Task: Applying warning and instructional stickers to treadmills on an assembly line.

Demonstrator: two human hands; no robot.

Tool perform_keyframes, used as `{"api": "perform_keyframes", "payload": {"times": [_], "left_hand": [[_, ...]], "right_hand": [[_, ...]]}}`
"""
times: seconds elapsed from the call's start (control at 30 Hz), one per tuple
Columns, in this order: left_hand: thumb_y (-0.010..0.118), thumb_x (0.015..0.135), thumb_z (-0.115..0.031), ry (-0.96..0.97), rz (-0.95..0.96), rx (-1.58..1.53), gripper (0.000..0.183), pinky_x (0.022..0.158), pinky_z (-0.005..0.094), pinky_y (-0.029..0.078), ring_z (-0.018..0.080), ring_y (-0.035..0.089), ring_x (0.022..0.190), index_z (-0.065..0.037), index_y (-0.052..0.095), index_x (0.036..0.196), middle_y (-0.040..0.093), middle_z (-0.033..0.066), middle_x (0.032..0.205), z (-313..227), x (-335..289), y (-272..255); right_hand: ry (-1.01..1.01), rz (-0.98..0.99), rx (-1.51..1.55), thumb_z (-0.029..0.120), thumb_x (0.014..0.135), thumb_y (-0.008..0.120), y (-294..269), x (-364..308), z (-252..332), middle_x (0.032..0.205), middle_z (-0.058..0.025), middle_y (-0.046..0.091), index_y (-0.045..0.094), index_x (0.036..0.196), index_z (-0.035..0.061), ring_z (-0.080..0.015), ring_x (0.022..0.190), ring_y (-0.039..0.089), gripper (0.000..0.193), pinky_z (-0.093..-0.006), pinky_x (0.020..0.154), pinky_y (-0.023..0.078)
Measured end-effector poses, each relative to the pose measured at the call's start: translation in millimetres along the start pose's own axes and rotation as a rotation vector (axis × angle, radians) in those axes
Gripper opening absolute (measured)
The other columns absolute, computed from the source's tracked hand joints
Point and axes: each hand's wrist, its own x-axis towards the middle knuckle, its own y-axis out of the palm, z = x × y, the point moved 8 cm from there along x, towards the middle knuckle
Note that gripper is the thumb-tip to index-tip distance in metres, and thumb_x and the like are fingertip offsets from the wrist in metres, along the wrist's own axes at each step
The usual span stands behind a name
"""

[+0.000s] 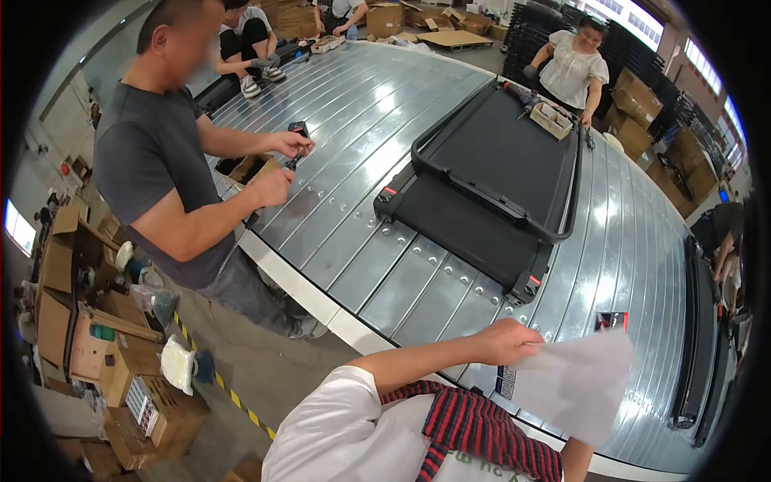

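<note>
My left hand (511,341) pinches the left edge of a thin white sheet (574,386), held up over the near edge of the ribbed metal table (385,317). Whether it is paper or soft wrapping I cannot tell. Behind the sheet my right hand is hidden; only its forearm (576,459) shows below. A small black and red card or box (612,321) lies on the metal just past the sheet, and a dark printed label (505,381) shows beside its left side. Ahead of my hands rests a black frame-like assembly with a flat black panel (474,221).
Across the left edge a person in a dark shirt (152,153) handles a small black part beside an open carton (241,169). At the far side another person (574,68) stands by a parts tray (552,119). Long black frames (692,337) line the right; cartons (132,353) crowd the left floor.
</note>
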Motion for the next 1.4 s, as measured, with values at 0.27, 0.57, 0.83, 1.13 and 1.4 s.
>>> {"api": "perform_keyframes", "payload": {"times": [0.27,0.57,0.83,1.13,1.4], "left_hand": [[0.05,0.083,-0.021,-0.15,-0.171,-0.229,0.028,0.071,0.0289,0.043,0.0155,0.057,0.077,-0.003,0.056,0.103,0.062,0.0108,0.086,10,-19,7],[0.055,0.079,-0.018,-0.32,-0.38,-0.474,0.029,0.07,0.0265,0.045,0.0103,0.055,0.078,-0.001,0.056,0.103,0.061,0.0051,0.087,38,-35,9],[0.058,0.077,-0.015,-0.392,-0.259,-0.46,0.033,0.071,0.0262,0.046,0.01,0.056,0.079,-0.002,0.055,0.106,0.061,0.005,0.088,78,-34,10],[0.056,0.076,-0.012,-0.41,-0.073,-0.249,0.02,0.065,0.0287,0.045,0.0167,0.057,0.07,-0.005,0.058,0.095,0.061,0.0086,0.079,130,-25,-32],[0.047,0.07,-0.003,-0.2,0.175,0.459,0.012,0.063,0.0427,0.043,0.0327,0.054,0.075,-0.007,0.054,0.08,0.057,0.0123,0.073,131,24,-28]], "right_hand": [[0.116,0.122,0.463,0.042,0.087,0.039,-14,-3,-29,0.116,-0.0093,0.049,0.032,0.128,0.0069,-0.0231,0.107,0.045,0.054,-0.0374,0.091,0.035],[0.072,0.226,0.171,0.015,0.081,0.055,38,-11,-14,0.116,-0.0081,0.047,0.037,0.121,0.0005,-0.0184,0.106,0.046,0.046,-0.0319,0.09,0.036],[0.156,0.086,-0.019,0.02,0.082,0.056,59,-8,-56,0.106,-0.0073,0.053,0.047,0.113,-0.0005,-0.0152,0.095,0.05,0.038,-0.0288,0.082,0.04],[0.272,0.145,-0.703,0.005,0.07,0.063,9,41,-87,0.088,-0.0046,0.057,0.058,0.096,-0.0017,-0.0118,0.077,0.051,0.027,-0.0263,0.073,0.043],[0.402,-0.006,-0.357,0.016,0.072,0.064,6,146,-122,0.075,-0.001,0.057,0.06,0.083,0.0028,-0.01,0.072,0.05,0.017,-0.0231,0.065,0.039]]}}
